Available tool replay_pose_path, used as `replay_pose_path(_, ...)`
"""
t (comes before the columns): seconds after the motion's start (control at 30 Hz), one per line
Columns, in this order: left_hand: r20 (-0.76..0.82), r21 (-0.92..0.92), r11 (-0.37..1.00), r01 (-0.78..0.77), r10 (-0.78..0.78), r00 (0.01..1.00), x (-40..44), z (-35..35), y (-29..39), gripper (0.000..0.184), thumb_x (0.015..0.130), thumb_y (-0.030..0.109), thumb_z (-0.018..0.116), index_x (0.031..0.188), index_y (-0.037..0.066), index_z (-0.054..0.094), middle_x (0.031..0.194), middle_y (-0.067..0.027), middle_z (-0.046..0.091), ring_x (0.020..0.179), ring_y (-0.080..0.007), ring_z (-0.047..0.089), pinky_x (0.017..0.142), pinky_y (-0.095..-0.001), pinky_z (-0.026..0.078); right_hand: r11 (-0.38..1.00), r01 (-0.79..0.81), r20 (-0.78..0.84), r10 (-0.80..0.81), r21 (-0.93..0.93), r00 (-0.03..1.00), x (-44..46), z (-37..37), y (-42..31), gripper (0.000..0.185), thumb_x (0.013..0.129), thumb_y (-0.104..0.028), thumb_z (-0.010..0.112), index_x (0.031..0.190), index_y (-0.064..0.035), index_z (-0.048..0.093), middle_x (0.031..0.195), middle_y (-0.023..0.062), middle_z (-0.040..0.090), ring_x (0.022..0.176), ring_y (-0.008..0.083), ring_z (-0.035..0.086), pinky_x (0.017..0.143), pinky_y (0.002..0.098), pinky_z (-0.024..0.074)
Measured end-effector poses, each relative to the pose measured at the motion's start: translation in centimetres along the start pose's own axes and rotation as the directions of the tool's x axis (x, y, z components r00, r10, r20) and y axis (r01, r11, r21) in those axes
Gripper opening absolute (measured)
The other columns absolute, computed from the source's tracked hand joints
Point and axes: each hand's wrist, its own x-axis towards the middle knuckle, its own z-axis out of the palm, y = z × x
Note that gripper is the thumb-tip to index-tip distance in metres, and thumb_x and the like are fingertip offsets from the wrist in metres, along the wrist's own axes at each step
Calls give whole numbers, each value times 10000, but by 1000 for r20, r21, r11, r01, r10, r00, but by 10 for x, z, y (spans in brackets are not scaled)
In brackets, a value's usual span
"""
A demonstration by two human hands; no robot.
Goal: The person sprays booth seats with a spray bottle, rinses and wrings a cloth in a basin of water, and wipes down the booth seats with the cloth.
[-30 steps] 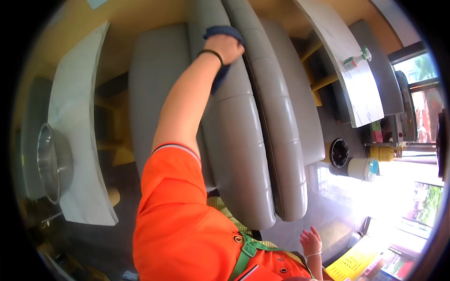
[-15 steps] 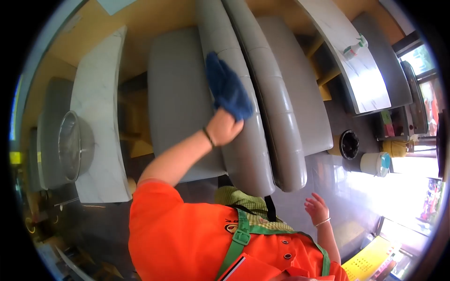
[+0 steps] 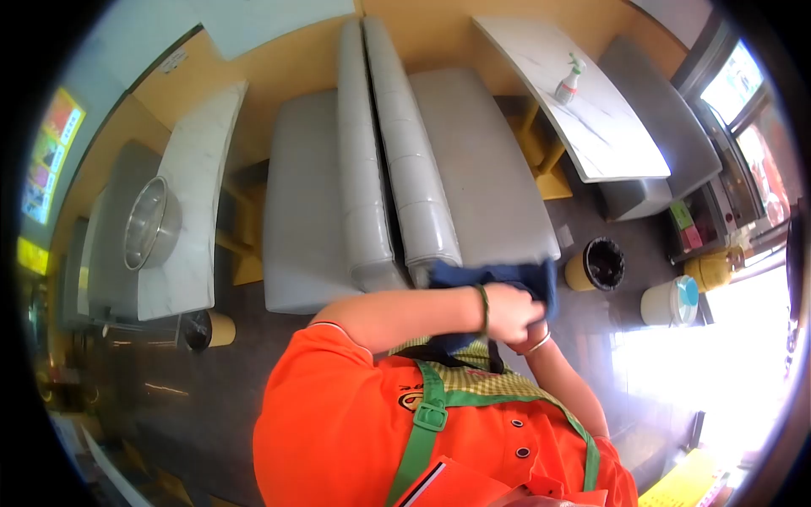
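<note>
A dark blue cloth (image 3: 494, 274), slightly blurred, spreads in front of my body near the ends of the grey seat backs. My left hand (image 3: 512, 313), with a dark band at the wrist, is closed on it. Close below and partly behind it is my right hand (image 3: 532, 338), with a light bracelet. Its fingers are mostly hidden, so its grip on the cloth cannot be made out. Beyond the hands, two padded seat backs (image 3: 365, 169) stand back to back between grey bench seats (image 3: 473, 160).
A metal bowl (image 3: 152, 223) rests on the left marble table (image 3: 196, 186). On the right marble table (image 3: 591, 118) stands a spray bottle (image 3: 568, 82). Lined bins (image 3: 596, 264) (image 3: 215, 330) and a white bucket (image 3: 664, 302) are on the floor.
My left hand has brought the cloth from the left seat back down and right, towards my body. My right hand has moved up and left to meet it. The view has shifted.
</note>
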Motion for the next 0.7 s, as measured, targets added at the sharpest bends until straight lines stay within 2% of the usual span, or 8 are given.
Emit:
replay_pose_path(0.13,-68,79,997,11,-5,998,8,-5,10,628,747,316,594,1253,17,372,1030,-180,530,832,-334,572,723,-389,469,477,374,179,-404,-795,897,53,-40,-4,354,787,-251,510,1076,-48,483,909,90,591,867,227,574,755,340,449)
replay_pose_path(0.3,-626,-101,995,17,-76,776,-35,-37,-48,413,790,178,564,1165,27,476,1035,-141,563,903,-298,553,768,-366,446,-446,506,672,-423,-738,608,112,-28,-95,498,694,-180,566,1146,-20,431,794,75,586,646,205,567,552,318,438)
replay_pose_path(0.47,-884,-270,963,-14,-242,399,-51,-61,-78,309,756,52,554,1061,2,546,985,-140,588,891,-294,562,777,-362,442,-908,-216,648,-408,-358,643,180,65,-107,518,710,-86,483,1217,-14,405,1087,82,523,807,153,504,684,252,402)
replay_pose_path(0.5,-892,-293,956,-12,-269,364,-54,-62,-77,297,755,44,547,1048,-3,553,986,-141,588,895,-293,563,780,-364,442,-443,433,602,-379,-785,703,217,46,-41,515,775,-119,440,1275,-35,347,1170,74,477,976,198,455,819,273,361)
replay_pose_path(0.53,-896,-286,958,11,-272,352,-58,-65,-77,292,752,42,548,1040,-1,558,982,-141,590,891,-294,565,778,-363,443,421,651,552,-347,-631,759,251,29,22,514,840,-153,398,1333,-56,289,1253,67,431,1145,243,407,953,294,319)
replay_pose_path(0.6,-892,-314,948,47,-312,328,-66,-66,-80,277,747,39,543,1020,0,568,973,-140,594,874,-298,568,775,-360,444,82,517,433,-443,-852,785,224,94,-7,513,842,-157,432,1336,-126,298,1273,76,407,1204,364,316,1007,462,224)
replay_pose_path(0.67,-859,-399,911,107,-412,305,-79,-54,-91,270,752,41,534,1016,1,570,969,-138,597,871,-296,570,768,-356,446,424,393,206,-421,-816,883,221,108,-41,485,838,-148,440,1313,-141,345,1280,92,393,1212,399,292,1002,509,212)
replay_pose_path(0.7,-825,-464,873,148,-487,288,-83,-46,-95,263,756,43,526,1012,1,572,966,-135,599,868,-294,571,762,-352,448,17,600,531,-448,-800,719,242,105,-60,447,826,-132,443,1271,-137,398,1275,104,397,1204,411,296,994,520,219)
